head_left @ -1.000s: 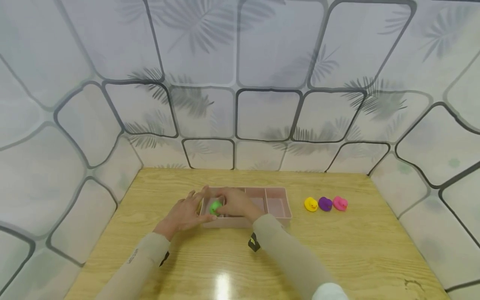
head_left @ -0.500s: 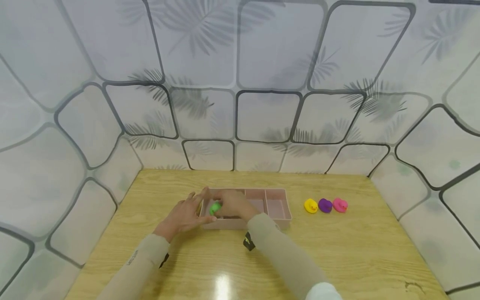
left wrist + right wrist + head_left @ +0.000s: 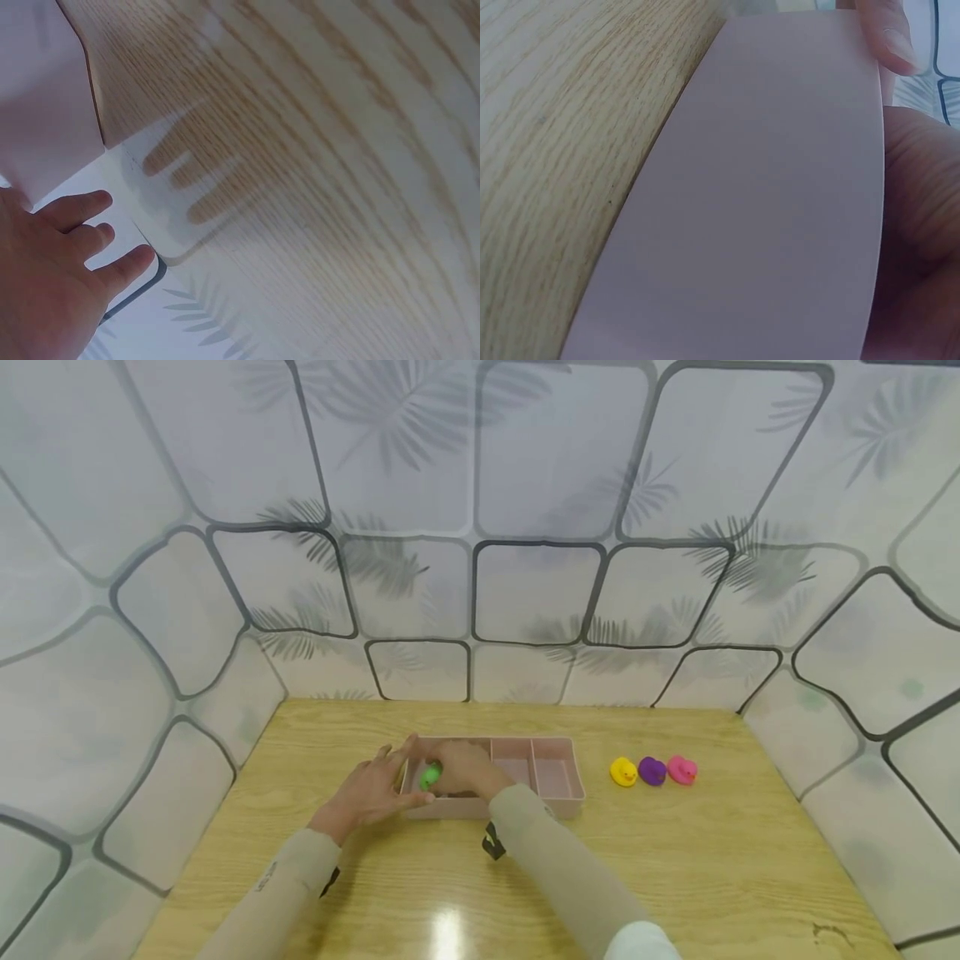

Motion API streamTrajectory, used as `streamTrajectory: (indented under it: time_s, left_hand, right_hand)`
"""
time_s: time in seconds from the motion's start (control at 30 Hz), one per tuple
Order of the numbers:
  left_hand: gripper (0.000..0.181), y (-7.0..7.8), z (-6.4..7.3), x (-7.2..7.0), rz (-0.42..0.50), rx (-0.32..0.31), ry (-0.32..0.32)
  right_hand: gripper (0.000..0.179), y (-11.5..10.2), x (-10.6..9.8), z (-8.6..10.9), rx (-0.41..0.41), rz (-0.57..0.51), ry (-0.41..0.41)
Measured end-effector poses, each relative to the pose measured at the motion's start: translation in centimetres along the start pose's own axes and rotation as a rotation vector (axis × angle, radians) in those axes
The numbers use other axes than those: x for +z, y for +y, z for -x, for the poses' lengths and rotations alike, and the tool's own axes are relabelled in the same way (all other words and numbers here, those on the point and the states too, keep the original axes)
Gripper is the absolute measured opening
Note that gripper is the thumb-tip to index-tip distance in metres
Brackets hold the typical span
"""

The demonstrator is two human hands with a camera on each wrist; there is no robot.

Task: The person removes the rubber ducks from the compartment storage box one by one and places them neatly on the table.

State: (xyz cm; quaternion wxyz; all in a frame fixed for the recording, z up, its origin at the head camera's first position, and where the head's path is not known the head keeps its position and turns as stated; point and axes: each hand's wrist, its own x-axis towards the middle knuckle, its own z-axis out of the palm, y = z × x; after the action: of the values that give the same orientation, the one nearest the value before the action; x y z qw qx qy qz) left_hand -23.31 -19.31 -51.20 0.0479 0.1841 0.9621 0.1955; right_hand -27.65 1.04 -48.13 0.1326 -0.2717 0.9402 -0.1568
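A small green rubber duck [image 3: 430, 776] is inside the leftmost compartment of a pink divided box [image 3: 555, 772]. My right hand [image 3: 467, 768] reaches down into the box from the right and pinches the duck; its fingertips are partly hidden behind the back of the hand. At the box's left end, my left hand [image 3: 367, 793] spans the width with fingers fairly straight, thumb over the front rim and index finger by the back corner. In the left wrist view, loose fingers [image 3: 124, 270] extend past the box's pink wall [image 3: 45, 90]. The right wrist view shows the front wall [image 3: 757, 187] up close.
Right of the box, a yellow duck [image 3: 623, 772], a purple duck [image 3: 652, 771] and a pink duck [image 3: 682, 769] stand in a row on the wooden table [image 3: 720, 860]. A patterned wall [image 3: 536, 593] closes off the back and both sides.
My right hand and forearm have shifted slightly to the left, with the hand still at the green duck. The left hand and the row of ducks stay in place.
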Motion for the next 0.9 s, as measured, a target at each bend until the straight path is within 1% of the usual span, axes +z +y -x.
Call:
streamTrajectory:
  time_s: [0.13,0.37,0.57,0.77,0.9]
  left_hand:
    - [0.110,0.1,0.0,0.0,0.004,0.002,0.003]
    - [0.108,0.0,0.1,0.0,0.011,0.005,0.007]
    - [0.108,0.0,0.2,0.1,0.013,0.002,0.012]
    - [0.108,0.0,0.2,0.2,0.011,0.001,0.005]
    - [0.108,0.0,0.1,0.1,0.004,-0.005,0.000]
  right_hand:
    - [0.037,0.1,0.3,-0.2,-0.002,-0.023,0.003]
    - [0.032,0.5,0.7,-0.3,-0.038,-0.124,0.021]
    - [0.029,0.8,0.9,-0.2,-0.064,-0.190,0.026]
    - [0.032,1.0,1.1,-0.2,-0.116,-0.222,0.040]
    - [0.033,1.1,1.0,-0.1,-0.135,-0.273,0.052]
